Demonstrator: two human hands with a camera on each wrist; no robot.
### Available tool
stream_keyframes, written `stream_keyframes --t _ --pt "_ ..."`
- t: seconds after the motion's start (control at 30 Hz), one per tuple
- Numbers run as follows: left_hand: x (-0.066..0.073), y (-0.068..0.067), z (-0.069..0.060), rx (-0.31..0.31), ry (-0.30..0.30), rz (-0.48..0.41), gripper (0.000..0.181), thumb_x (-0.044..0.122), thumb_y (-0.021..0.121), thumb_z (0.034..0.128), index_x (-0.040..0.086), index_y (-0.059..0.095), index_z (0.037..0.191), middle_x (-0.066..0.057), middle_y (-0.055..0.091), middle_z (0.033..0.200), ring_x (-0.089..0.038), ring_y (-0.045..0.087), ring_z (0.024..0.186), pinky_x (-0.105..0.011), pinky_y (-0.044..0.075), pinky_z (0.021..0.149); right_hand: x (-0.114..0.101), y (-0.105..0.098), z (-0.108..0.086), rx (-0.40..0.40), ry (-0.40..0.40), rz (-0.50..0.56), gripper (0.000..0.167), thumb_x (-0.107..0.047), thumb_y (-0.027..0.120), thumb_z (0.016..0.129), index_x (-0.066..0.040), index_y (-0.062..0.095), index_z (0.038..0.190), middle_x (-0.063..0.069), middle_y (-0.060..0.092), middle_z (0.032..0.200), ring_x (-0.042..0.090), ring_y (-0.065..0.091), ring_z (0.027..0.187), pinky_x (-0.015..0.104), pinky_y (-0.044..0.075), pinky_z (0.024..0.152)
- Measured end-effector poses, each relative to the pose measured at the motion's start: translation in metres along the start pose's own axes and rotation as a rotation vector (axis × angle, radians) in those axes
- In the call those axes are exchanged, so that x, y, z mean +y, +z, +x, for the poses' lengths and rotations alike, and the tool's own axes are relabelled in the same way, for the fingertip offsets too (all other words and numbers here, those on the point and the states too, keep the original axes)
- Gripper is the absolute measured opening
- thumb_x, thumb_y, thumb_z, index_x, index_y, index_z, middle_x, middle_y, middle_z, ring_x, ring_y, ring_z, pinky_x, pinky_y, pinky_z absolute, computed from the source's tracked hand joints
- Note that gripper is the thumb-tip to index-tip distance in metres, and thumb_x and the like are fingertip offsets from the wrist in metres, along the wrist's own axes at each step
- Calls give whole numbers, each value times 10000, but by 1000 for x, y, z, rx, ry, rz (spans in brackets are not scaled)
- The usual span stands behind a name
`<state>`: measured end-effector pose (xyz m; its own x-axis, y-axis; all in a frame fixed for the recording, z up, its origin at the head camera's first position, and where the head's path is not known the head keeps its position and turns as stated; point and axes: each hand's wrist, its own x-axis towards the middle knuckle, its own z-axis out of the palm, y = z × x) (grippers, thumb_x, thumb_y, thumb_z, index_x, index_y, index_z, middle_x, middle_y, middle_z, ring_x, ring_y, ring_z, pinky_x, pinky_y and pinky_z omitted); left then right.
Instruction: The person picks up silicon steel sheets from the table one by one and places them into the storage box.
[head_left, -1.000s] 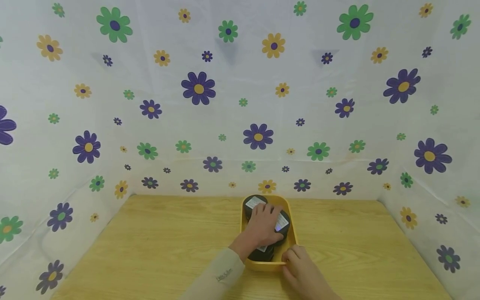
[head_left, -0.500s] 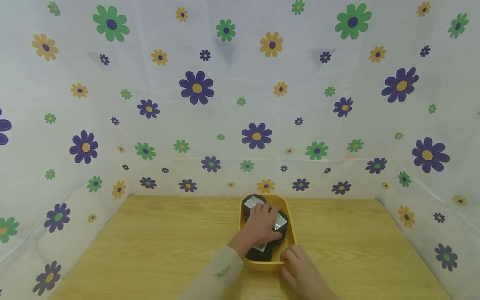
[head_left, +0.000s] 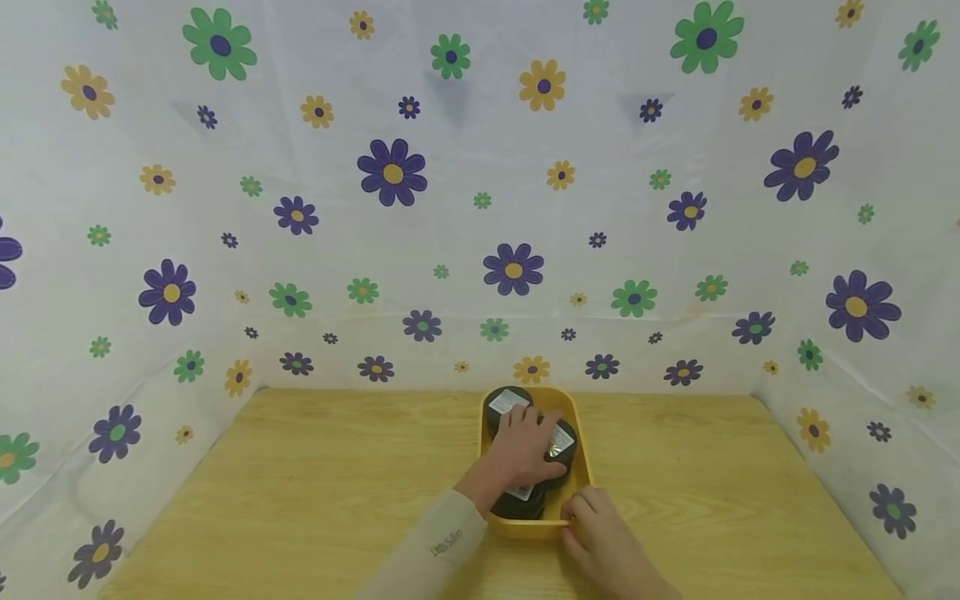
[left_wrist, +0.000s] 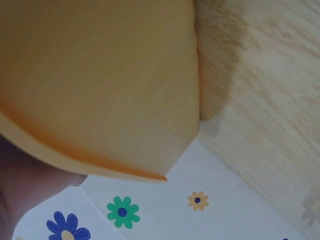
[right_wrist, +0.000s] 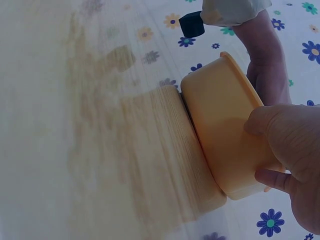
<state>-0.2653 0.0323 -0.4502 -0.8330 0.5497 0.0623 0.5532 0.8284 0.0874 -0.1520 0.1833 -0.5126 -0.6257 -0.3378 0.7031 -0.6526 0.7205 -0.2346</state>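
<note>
A yellow plastic bin [head_left: 585, 467] stands on the table with several black round containers inside. They bear white labels; one container [head_left: 508, 402] lies at the far left and another [head_left: 517, 505] at the near left. My left hand [head_left: 519, 446] reaches over them, thumb and fingers spread around the labelled black container [head_left: 566, 446] at the right; part of that grip is hidden. At the near right corner, my right hand [head_left: 600, 529] holds the bin's rim. In the right wrist view its thumb and a finger touch the bin's wall [right_wrist: 225, 135]. The left wrist view mostly shows the bin's outside [left_wrist: 110, 75].
The wooden table [head_left: 337, 467] extends on both sides of the bin. A white flower-print cloth [head_left: 450, 225] encloses the back and sides, close behind the bin. A small black block [right_wrist: 192, 24] sits by the left sleeve.
The view has shifted slightly. Both hands keep their places at the bin, and the containers show no clear movement.
</note>
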Motion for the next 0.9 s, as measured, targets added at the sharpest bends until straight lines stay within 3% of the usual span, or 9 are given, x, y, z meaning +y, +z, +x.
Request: stream_keyframes --t 0.27,0.57,0.8,0.9 --pt "-3 -6 -6 51 -16 -82 730 503 679 894 182 389 1481 -124 462 1431 -329 404 1309 -517 331 1106 0 -1 1 -8 29 -4 345 -3 805 691 -174 568 874 -135 472 912 45 453 869 230 448 739" --pt "-25 -4 -24 196 -31 -191 602 401 640 937 139 430 1437 -149 478 1381 -347 423 1261 -534 364 1056 -1 -3 4 -46 52 -9 283 -76 809 728 -165 592 887 -116 497 913 50 490 861 256 475 749" --pt "-41 -13 -33 253 -72 -276 573 339 635 945 112 439 1434 -184 489 1342 -390 423 1205 -548 368 1002 1 -12 9 -55 36 -40 267 -105 814 725 -151 603 880 -87 508 901 71 505 839 276 482 746" --pt "-48 -14 -35 258 -91 -280 574 333 632 947 106 442 1440 -185 488 1350 -392 416 1222 -556 360 1019 2 -17 11 -82 69 -47 260 -111 817 738 -157 605 882 -87 503 908 71 500 843 286 486 755"
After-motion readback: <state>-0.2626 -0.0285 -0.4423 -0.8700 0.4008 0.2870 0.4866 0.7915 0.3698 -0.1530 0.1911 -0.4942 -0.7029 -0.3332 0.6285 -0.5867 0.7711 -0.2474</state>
